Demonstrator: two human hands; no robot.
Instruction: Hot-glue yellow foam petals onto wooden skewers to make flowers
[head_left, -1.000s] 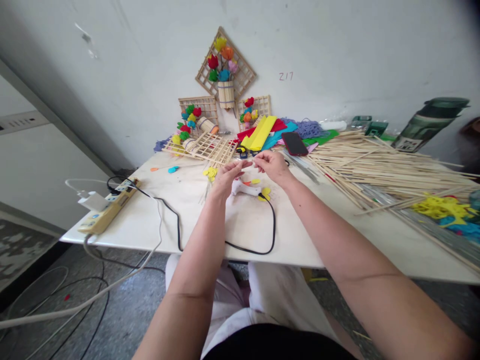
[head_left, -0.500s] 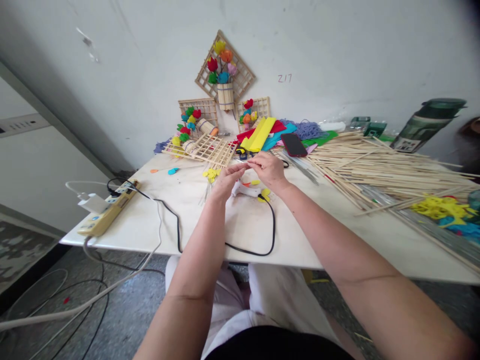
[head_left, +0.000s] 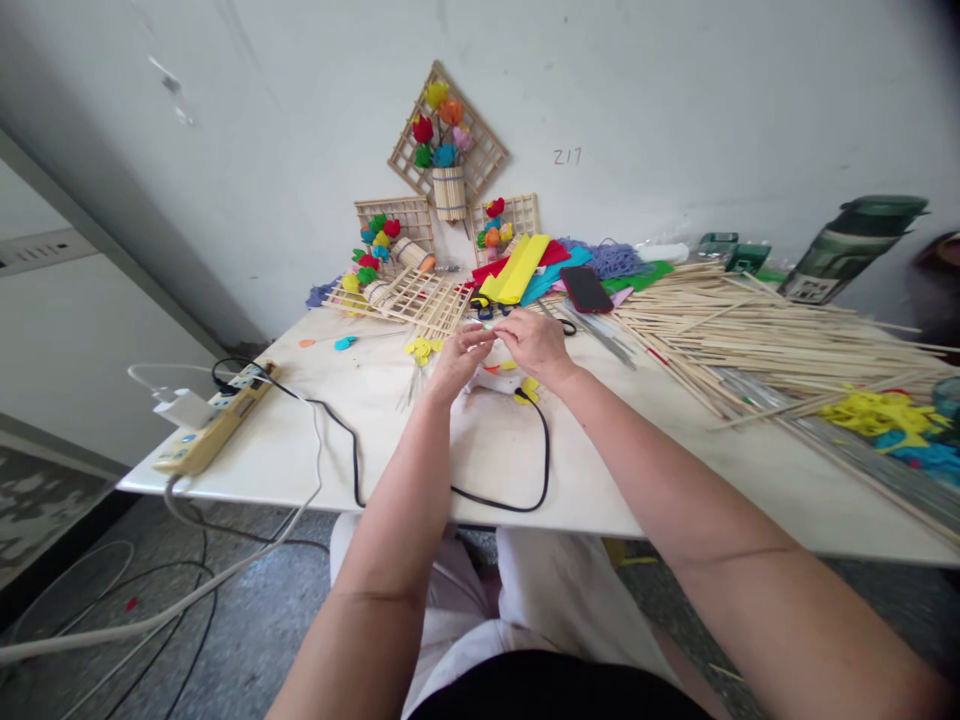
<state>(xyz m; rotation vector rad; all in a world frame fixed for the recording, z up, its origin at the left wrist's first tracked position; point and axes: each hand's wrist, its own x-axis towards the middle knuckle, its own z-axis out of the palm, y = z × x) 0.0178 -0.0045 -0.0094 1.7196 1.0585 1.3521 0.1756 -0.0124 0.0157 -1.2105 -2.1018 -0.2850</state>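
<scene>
bare right hand [head_left: 534, 342] shifting nearer bare left hand [head_left: 456, 364]; fingertips meeting, cannot tell if either grip is pinching anything; white plastic glue gun [head_left: 495, 382] lying between wrists, probably for easy reach.

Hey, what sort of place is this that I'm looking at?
Probably a small handicraft workspace. The white table carries a big pile of thin wooden sticks and bright yellow strips, and a diamond-shaped wooden lattice decorated with colourful flowers is up against the wall.

Glue gun [head_left: 493, 381] partly hidden by left hand [head_left: 457, 362], blue scraps [head_left: 924, 457] cut off at right
</scene>
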